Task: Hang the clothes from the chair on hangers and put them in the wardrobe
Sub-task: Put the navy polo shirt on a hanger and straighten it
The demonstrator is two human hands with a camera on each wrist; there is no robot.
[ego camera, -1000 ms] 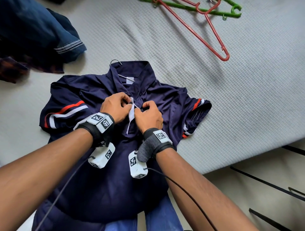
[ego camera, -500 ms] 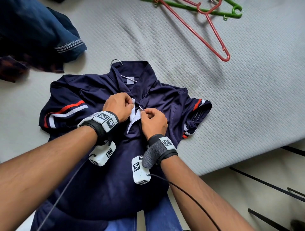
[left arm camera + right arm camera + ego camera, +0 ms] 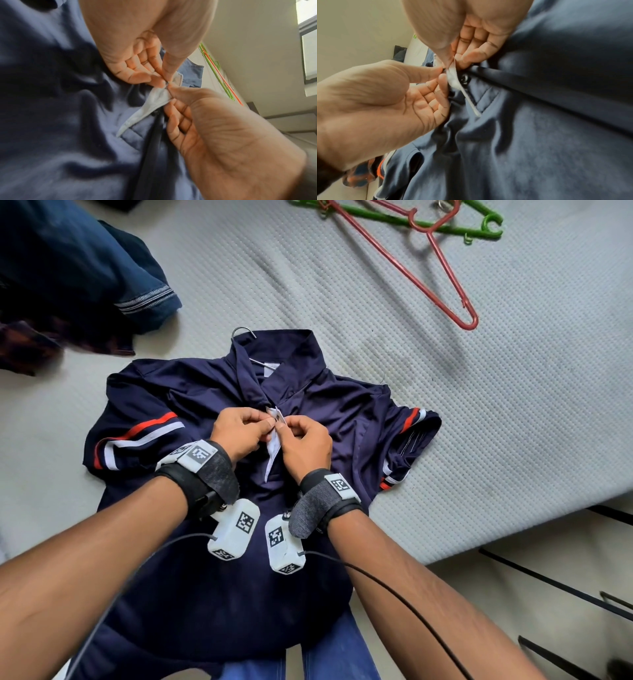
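Both hands have climbed the navy shirt (image 3: pixel 191 559) toward its collar; left hand (image 3: pixel 239 431) and right hand (image 3: pixel 305 443) pinch the white placket (image 3: pixel 274 450), mattress (image 3: pixel 479 422) bare rightward

The bed (image 3: pixel 445 412) carries a navy shirt (image 3: pixel 191 405) at its near edge, dark clothes (image 3: pixel 78 278) far left, and 2 hangers (image 3: pixel 424 265) far right.

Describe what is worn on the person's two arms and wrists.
Both forearms are bare, with no sleeves. The left wrist and right wrist each carry a black fabric strap with a white square-patterned marker tag, and below each a white marker-printed camera box trailing a thin black cable.
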